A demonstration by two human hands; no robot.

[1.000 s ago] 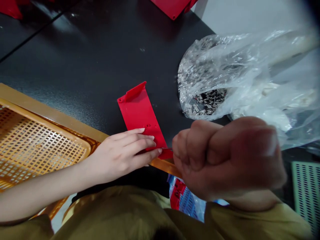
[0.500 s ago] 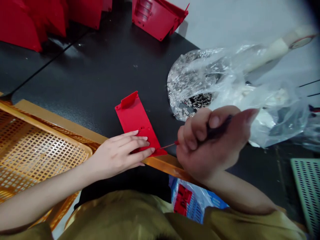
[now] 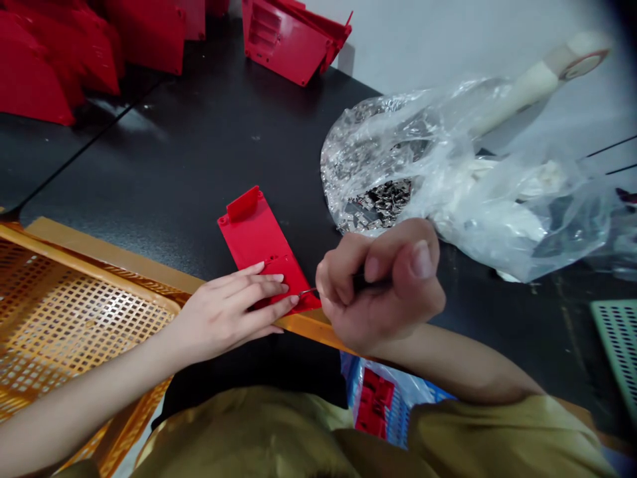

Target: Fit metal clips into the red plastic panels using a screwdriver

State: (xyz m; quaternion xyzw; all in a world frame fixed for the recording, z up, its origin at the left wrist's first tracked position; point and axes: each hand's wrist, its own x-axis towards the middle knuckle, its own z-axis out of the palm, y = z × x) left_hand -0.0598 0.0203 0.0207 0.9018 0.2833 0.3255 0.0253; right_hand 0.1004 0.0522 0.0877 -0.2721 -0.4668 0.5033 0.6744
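A flat red plastic panel (image 3: pixel 259 229) with an upturned flap at its far end lies on the black table, its near end by the wooden edge. My left hand (image 3: pixel 231 309) rests on the near half, fingers stretched out flat and pressing it down. My right hand (image 3: pixel 381 285) is a closed fist around a screwdriver (image 3: pixel 309 291); its handle is mostly hidden in the palm. The thin metal shaft reaches the panel's near right corner, close to my left index fingertip. What the tip touches is too small to make out.
A clear plastic bag (image 3: pixel 368 149) of small metal pieces lies right of the panel. Red plastic housings (image 3: pixel 288 43) stand at the back. An orange basket (image 3: pixel 176 309) is at left, a blue basket (image 3: pixel 398 415) with red parts below the edge, a green crate (image 3: pixel 614 332) at right.
My right fist has turned, its thumb now folded over, and has come left, nearer the panel. My left hand stays on the panel. The whole view has shifted slightly.
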